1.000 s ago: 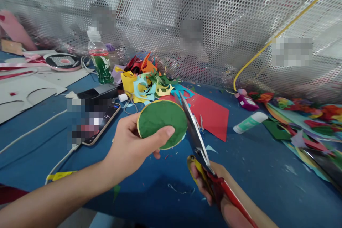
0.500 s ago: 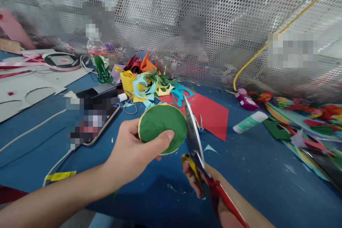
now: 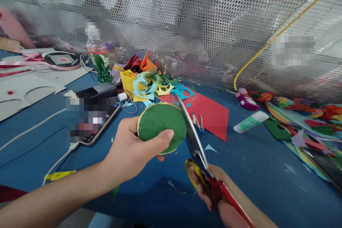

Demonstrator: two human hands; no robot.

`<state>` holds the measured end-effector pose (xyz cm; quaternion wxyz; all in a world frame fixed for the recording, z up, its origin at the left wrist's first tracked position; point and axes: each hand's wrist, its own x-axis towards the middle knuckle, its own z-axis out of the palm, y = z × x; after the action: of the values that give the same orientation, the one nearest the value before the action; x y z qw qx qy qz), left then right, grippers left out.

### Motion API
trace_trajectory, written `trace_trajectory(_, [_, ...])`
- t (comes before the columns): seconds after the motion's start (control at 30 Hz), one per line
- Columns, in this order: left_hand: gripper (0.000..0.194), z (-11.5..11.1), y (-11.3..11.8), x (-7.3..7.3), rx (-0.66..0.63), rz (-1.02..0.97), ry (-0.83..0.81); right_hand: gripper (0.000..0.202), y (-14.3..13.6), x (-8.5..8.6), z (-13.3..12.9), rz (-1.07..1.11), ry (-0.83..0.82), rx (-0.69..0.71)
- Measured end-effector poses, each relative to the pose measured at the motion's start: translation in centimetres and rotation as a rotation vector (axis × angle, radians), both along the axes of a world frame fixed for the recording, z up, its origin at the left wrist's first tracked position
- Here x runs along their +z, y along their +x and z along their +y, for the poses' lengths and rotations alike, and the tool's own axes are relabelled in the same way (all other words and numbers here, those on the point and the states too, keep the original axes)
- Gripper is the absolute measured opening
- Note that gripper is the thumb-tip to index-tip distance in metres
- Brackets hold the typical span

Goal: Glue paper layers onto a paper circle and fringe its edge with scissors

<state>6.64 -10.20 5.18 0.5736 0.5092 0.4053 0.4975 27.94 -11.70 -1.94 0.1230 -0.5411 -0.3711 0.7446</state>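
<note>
A round green paper disc [image 3: 157, 121] with a thin yellowish rim is pinched in my left hand [image 3: 139, 149], thumb on top and fingers underneath. My right hand [image 3: 211, 192] grips the handles of large scissors [image 3: 196, 142], one handle part yellow and the other red. The metal blades point up and away, nearly together, along the right edge of the disc. Whether they touch the paper I cannot tell.
Behind the disc are coloured paper scraps [image 3: 144, 85] and a red sheet [image 3: 211, 110]. A glue stick [image 3: 251, 122] lies at right. On the left are a phone [image 3: 100, 124], a black box [image 3: 96, 92] and a green bottle [image 3: 100, 60].
The scissor blades have come closer together, and my right hand has moved slightly down and to the right. My left hand and the disc have barely moved.
</note>
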Motion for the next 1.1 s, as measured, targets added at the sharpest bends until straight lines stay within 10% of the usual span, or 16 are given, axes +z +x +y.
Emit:
trace_trajectory(0.37, [0.017,0.6,-0.5,0.3,-0.132,-0.023,0.010,0.048,-1.6,0.2,0.0,-0.018,0.110,-0.135])
trace_trajectory(1.1, [0.018,-0.7,0.2,1.8,0.069,0.186,-0.014,0.045,-0.6,1.3,-1.2,-0.120,0.144,-0.068])
